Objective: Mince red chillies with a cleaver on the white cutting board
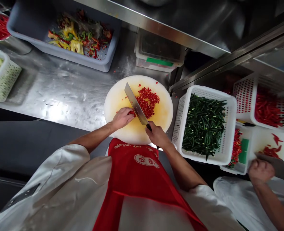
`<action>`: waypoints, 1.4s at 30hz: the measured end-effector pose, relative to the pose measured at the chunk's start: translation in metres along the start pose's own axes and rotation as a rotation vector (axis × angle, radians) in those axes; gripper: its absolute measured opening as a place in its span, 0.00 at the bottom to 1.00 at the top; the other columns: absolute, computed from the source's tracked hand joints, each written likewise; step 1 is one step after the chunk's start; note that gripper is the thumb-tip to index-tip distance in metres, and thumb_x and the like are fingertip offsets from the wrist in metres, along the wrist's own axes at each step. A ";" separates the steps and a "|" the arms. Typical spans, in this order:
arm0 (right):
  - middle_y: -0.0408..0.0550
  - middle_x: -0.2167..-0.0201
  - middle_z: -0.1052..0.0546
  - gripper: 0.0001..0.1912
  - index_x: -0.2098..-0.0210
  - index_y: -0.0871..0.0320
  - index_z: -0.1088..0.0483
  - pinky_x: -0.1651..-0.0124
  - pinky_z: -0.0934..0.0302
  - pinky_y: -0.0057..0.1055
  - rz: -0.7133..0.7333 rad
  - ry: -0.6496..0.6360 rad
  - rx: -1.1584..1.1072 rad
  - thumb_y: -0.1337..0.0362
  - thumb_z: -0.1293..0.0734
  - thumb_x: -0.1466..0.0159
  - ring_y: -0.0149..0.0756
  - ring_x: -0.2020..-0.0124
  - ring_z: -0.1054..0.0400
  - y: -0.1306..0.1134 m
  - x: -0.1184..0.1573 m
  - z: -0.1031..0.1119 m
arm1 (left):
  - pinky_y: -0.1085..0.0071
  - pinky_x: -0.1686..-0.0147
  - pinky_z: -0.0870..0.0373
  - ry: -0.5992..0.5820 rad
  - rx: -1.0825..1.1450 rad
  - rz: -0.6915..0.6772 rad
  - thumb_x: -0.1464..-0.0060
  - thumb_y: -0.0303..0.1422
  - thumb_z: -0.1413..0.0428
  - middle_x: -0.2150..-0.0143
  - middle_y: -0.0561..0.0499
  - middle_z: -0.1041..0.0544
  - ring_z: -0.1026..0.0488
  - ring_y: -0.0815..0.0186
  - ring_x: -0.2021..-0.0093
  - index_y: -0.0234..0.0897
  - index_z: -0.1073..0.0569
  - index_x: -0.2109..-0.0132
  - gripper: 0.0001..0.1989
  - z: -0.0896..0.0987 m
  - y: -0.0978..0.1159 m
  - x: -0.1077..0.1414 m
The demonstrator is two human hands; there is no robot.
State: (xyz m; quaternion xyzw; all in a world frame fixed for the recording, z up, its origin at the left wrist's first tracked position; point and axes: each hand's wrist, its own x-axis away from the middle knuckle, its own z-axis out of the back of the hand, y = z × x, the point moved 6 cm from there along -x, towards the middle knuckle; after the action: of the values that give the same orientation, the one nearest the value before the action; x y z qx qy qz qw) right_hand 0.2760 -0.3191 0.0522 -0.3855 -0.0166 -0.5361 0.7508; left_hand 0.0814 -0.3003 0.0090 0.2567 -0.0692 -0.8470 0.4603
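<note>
Counter (67,85) | right hand (157,135): grip round knife (136,104) | left hand (122,118): grip on chili (132,112), mostly hidden

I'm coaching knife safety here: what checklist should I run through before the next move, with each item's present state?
1. Kitchen knife gripped: ok; the right hand is closed around its black handle.
2. Red chilies steadied: ok; the left hand has its fingertips on them.
3. Fingertips clear of the blade: cannot tell; they sit close beside it.
4. Cutting board steady: cannot tell; its underside is hidden.
5. Steel counter free of scraps: not ok; a few red bits lie beyond the board.
</note>
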 end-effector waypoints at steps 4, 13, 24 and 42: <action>0.50 0.68 0.22 0.14 0.49 0.56 0.36 0.66 0.47 0.30 -0.030 0.043 -0.016 0.58 0.43 0.30 0.45 0.66 0.28 0.002 0.024 0.016 | 0.54 0.47 0.30 0.025 0.018 -0.031 0.36 0.39 0.45 0.49 0.40 0.27 0.30 0.55 0.47 0.37 0.22 0.56 0.11 0.008 -0.001 0.003; 0.47 0.71 0.24 0.09 0.53 0.54 0.36 0.68 0.53 0.30 -0.036 -0.047 -0.033 0.59 0.43 0.30 0.42 0.69 0.29 -0.002 0.029 0.007 | 0.57 0.49 0.29 -0.062 0.009 -0.050 0.35 0.37 0.46 0.53 0.43 0.25 0.29 0.56 0.49 0.38 0.23 0.56 0.10 0.000 -0.007 0.001; 0.50 0.70 0.22 0.12 0.49 0.57 0.37 0.69 0.54 0.30 -0.103 -0.209 0.085 0.61 0.44 0.29 0.42 0.68 0.29 0.007 0.046 0.017 | 0.58 0.46 0.29 -0.039 0.029 -0.017 0.35 0.37 0.47 0.51 0.44 0.23 0.29 0.57 0.47 0.38 0.22 0.55 0.11 -0.002 -0.007 0.000; 0.47 0.73 0.25 0.10 0.53 0.54 0.36 0.69 0.53 0.30 -0.043 -0.095 -0.014 0.60 0.43 0.30 0.42 0.70 0.31 -0.008 0.033 0.021 | 0.54 0.48 0.30 -0.067 0.052 -0.044 0.37 0.41 0.44 0.51 0.42 0.25 0.30 0.54 0.47 0.39 0.21 0.58 0.11 0.014 -0.010 0.005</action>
State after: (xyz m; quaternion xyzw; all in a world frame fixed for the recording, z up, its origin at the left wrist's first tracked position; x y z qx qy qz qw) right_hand 0.2918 -0.3341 0.0861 -0.4154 -0.0569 -0.5333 0.7347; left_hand 0.0645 -0.3002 0.0155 0.2415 -0.1010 -0.8630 0.4321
